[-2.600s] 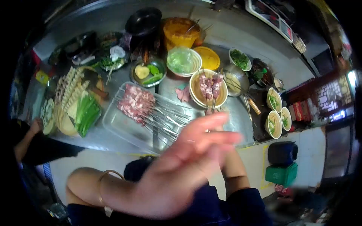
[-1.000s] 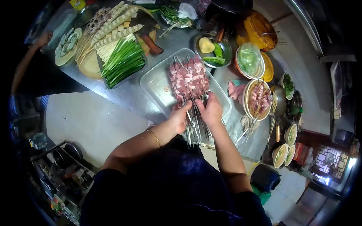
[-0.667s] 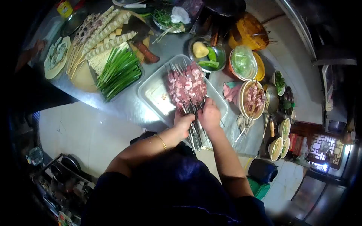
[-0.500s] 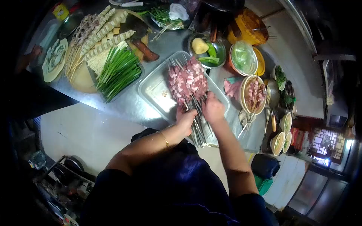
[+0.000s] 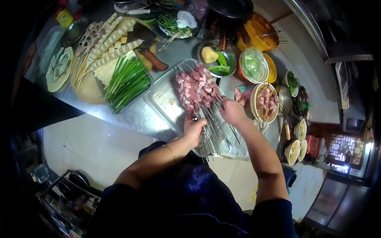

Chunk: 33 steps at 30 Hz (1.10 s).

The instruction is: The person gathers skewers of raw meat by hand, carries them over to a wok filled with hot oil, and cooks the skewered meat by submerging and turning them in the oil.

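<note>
Several metal skewers of raw meat (image 5: pixel 196 88) lie bunched over a clear plastic tray (image 5: pixel 160 95), their bare ends pointing toward me. My left hand (image 5: pixel 193 130) is wrapped round the bunch just below the meat. On the right side of the bunch, my right hand (image 5: pixel 232 111) is closed on skewers near the meat, its fingertips partly hidden. To the right, more meat skewers (image 5: pixel 268 102) rest across a round bowl (image 5: pixel 254 104). A piece of pink meat (image 5: pixel 242 95) sits between tray and bowl.
Green stalks (image 5: pixel 125 85), a cleaver handle (image 5: pixel 154 60) and other skewers (image 5: pixel 115 41) are at the left. Behind the tray stands a metal bowl (image 5: pixel 200 59) of vegetables. A yellow bucket (image 5: pixel 258 33), a bagged bowl (image 5: pixel 254 67) and small bowls (image 5: pixel 292 152) are at the right.
My right hand has moved outward to the right, and the skewer ends have fanned apart. My left hand has kept its hold on the bunch.
</note>
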Motion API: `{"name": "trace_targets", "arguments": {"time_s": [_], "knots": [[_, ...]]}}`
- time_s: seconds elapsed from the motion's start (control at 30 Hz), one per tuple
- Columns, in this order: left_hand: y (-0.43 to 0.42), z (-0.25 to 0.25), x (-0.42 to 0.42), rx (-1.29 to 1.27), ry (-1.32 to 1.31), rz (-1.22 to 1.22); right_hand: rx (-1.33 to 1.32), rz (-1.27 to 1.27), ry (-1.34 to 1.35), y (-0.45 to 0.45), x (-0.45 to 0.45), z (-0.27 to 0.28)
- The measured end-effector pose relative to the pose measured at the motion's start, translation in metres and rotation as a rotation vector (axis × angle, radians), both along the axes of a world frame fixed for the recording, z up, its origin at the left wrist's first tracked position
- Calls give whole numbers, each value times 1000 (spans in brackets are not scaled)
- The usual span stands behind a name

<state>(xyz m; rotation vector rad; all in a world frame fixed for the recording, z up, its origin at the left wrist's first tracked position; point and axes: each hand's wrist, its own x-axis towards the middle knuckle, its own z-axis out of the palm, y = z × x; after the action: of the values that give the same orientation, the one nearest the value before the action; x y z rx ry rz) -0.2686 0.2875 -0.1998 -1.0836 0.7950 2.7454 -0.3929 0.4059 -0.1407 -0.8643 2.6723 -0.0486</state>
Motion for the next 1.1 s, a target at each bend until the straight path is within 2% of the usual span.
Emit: {"name": "trace_targets", "arguments": {"time_s": [0.07, 0.17, 0.27, 0.3, 0.4, 0.5, 0.6, 0.83, 1.03, 1.1], "knots": [[0, -8, 4, -19, 55, 0, -2, 17, -8, 4, -4, -2], [-1, -26, 10, -230, 57, -72, 35, 22, -18, 9, -5, -9], [2, -21, 9, -193, -3, -39, 93, -34, -46, -3, 9, -4], [1, -14, 7, -307, 5, -64, 29, -3, 19, -3, 13, -4], [9, -36, 11, -484, 0, -107, 16, 30, 75, -5, 20, 1], [11, -45, 18, -604, -33, -231, 49, 76, -22, 3, 9, 9], [10, -38, 20, -502, 69, -118, 70, 119, -97, 16, -6, 10], [-15, -25, 25, -401, 37, -334, 72, 186, -195, 19, -31, 14], [-19, -39, 28, -446, -16, -414, 72, 274, -150, 26, -53, 15], [-27, -9, 28, -542, -21, -411, 105, 173, -126, 30, -66, 28]]}}
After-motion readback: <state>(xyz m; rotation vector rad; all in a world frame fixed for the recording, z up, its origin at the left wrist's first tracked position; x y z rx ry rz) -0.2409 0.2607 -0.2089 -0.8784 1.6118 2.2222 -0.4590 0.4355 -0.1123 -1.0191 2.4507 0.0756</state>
